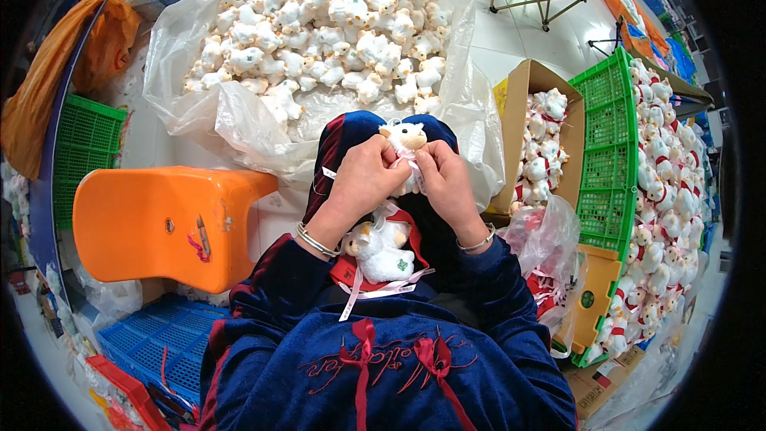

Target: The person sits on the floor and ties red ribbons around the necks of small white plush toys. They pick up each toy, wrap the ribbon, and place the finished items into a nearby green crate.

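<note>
Just over my knees, a small white plush animal (408, 137) with beige ears faces up between my hands. My left hand (365, 174) is closed in a pinch at the toy's neck, on a thin pale pink ribbon. Opposite it, my right hand (447, 183) pinches the same ribbon from the other side, thumb and finger together. The toy's lower body is partly hidden by my fingers. Below my hands, a second white plush animal (384, 257) lies on its side in my lap on a red piece (343, 273), with loose pale ribbon ends (351, 300) beside it.
Ahead, a large clear plastic bag (179, 56) holds a heap of plush toys. An orange stool (144, 227) stands at left, above a blue crate (159, 339). At right are a cardboard box (517, 104) of toys, a bag of red ribbons (550, 279) and a green crate (602, 168).
</note>
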